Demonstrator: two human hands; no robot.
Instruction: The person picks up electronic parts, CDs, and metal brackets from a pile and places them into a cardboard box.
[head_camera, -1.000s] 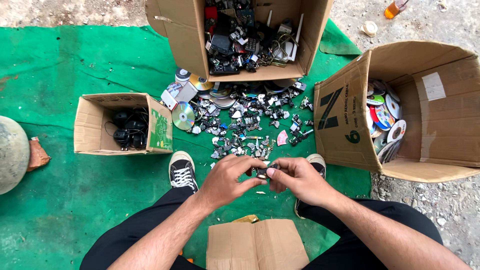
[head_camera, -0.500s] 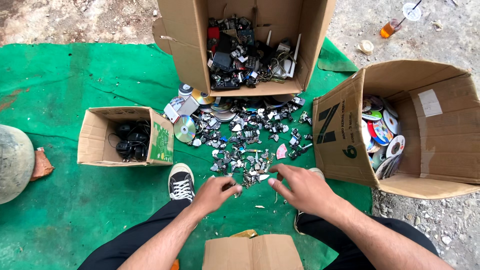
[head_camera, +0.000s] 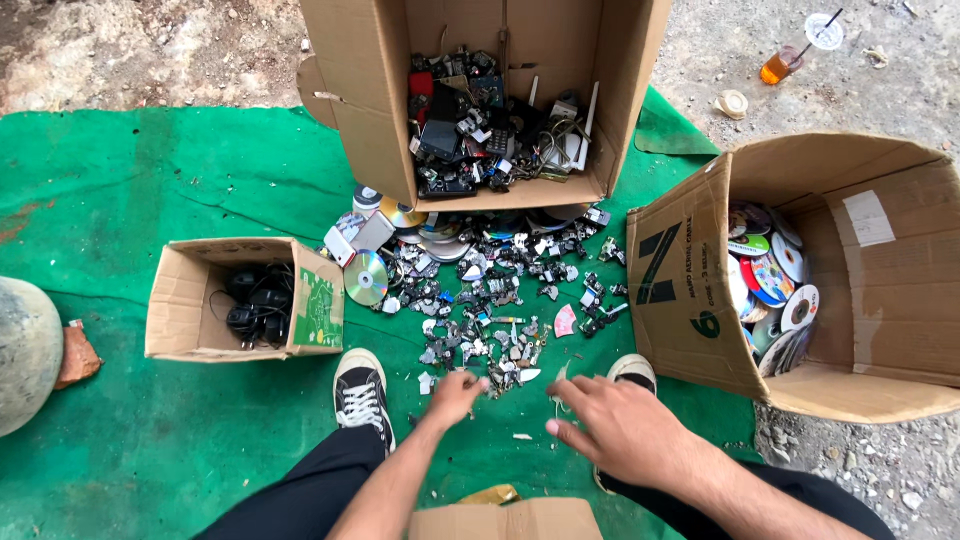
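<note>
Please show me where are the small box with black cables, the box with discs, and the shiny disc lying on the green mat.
Small box (head_camera: 175, 300): head view, left cardboard wall.
Disc box (head_camera: 680, 290): head view, printed outer side.
Shiny disc (head_camera: 365, 278): head view, its reflective face.

Matt green cloth mat (head_camera: 150, 190) underneath, rumpled, with dull brown cardboard boxes (head_camera: 690, 300) on it. Shiny discs (head_camera: 365, 277) glint among the scrap pile (head_camera: 490, 310) of dark plastic and grey metal bits. Rough gravel (head_camera: 740, 50) beyond.

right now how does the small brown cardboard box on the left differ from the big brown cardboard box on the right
The small brown cardboard box stands upright, opening upward, and holds black corded gadgets; the big brown cardboard box lies on its side, holding shiny discs. Both are open and rest at least partly on the green mat.
</note>
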